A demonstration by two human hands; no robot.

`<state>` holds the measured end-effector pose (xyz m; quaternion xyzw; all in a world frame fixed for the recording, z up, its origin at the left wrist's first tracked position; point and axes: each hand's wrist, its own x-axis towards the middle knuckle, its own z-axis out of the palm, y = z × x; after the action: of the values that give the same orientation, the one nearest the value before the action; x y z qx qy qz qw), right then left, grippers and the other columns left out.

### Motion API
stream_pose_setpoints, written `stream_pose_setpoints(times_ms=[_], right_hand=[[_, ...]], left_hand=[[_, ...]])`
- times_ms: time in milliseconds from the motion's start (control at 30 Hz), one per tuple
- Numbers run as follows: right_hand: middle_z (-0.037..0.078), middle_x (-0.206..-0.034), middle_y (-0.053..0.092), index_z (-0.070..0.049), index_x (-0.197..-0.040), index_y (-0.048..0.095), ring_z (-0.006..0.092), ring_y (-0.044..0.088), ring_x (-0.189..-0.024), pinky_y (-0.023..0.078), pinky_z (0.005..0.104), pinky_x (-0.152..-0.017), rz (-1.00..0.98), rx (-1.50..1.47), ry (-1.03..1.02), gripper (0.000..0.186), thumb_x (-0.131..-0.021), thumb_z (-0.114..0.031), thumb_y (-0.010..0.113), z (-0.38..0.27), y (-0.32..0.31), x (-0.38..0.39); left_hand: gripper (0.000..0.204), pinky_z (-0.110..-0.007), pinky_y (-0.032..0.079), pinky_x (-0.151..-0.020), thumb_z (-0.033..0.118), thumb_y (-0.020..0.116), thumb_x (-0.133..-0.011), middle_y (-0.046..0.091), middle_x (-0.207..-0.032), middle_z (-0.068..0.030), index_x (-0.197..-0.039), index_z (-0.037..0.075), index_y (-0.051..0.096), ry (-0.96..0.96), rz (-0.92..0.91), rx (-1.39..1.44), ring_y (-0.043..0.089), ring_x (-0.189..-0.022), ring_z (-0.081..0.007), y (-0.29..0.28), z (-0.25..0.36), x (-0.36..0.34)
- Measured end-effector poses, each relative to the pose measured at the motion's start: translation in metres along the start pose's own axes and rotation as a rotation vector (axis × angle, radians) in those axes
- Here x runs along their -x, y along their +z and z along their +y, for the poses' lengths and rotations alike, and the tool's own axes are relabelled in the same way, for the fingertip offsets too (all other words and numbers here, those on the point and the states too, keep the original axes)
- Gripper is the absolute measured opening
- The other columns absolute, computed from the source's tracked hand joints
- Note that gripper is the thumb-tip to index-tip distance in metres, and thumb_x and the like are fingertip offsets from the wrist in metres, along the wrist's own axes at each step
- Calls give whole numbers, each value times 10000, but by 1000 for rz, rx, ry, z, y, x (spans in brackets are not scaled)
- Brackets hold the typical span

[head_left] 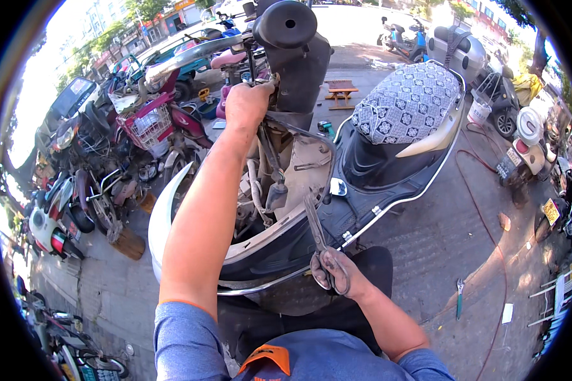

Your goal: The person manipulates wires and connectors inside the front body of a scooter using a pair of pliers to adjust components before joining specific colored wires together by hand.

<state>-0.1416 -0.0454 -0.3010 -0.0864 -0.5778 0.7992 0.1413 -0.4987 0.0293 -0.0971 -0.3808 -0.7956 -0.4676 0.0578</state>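
A scooter with its front panels off stands before me, its bare steering column [270, 149] and wiring [255, 187] showing. My left hand [246, 105] is closed at the top of that column, beside a dark plastic panel [295, 76]; its fingers are partly hidden, so what they grip cannot be made out. Lower and to the right, my right hand [332, 270] holds a pair of dark scissors [316, 222] by the loops. Their blades point up toward the footboard [299, 171], near a black cable [324, 143].
The scooter's patterned seat [410, 105] rises to the right. A wrench [459, 298] and a red hose [496, 254] lie on the pavement. Worn scooter parts and a pink basket [147, 124] crowd the left. A small wooden stool [341, 93] stands beyond.
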Motion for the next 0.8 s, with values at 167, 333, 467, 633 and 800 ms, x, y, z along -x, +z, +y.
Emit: stream_pose_setpoints(times_ms=[167, 333, 467, 633, 800], right_hand=[[-20, -800, 500, -91, -1030, 541, 61, 466, -669, 426, 223, -605, -14, -18, -2, 466, -1139, -541, 485, 13, -5, 33], [-10, -779, 529, -54, -1020, 559, 74, 487, -648, 410, 233, -591, 33, -152, 94, 565, -1106, -609, 505, 31, -10, 57], [-18, -750, 513, -73, -978, 538, 68, 479, -616, 411, 229, -571, 57, -202, 52, 521, -1138, -565, 467, 42, -10, 72], [-16, -753, 520, -69, -987, 545, 72, 497, -634, 412, 229, -572, 76, -241, 67, 521, -1138, -561, 464, 48, 5, 87], [-12, -750, 526, -69, -987, 553, 80, 499, -631, 419, 236, -577, 134, -252, 87, 501, -1138, -542, 485, 49, 14, 97]], left_hand=[[399, -446, 549, -894, 344, 657, -1015, 753, -1034, -261, -1102, -27, 777, 116, -72, -222, 731, -1018, -415, -6, 12, 4], [436, -440, 544, -832, 363, 664, -1050, 762, -1007, -212, -1088, -60, 765, -118, -196, 183, 736, -925, -371, -11, -7, -7], [457, -412, 515, -786, 349, 723, -1012, 766, -1008, -160, -1130, -92, 748, -254, -190, 253, 690, -846, -261, -9, -5, -7], [279, -420, 529, -594, 271, 713, -1037, 676, -805, -63, -948, 8, 733, -266, -124, 438, 652, -698, -192, 6, -27, -14], [180, -381, 605, -636, 186, 626, -1067, 728, -847, -85, -992, 40, 699, -507, -350, 815, 707, -678, -233, 12, -21, -16]])
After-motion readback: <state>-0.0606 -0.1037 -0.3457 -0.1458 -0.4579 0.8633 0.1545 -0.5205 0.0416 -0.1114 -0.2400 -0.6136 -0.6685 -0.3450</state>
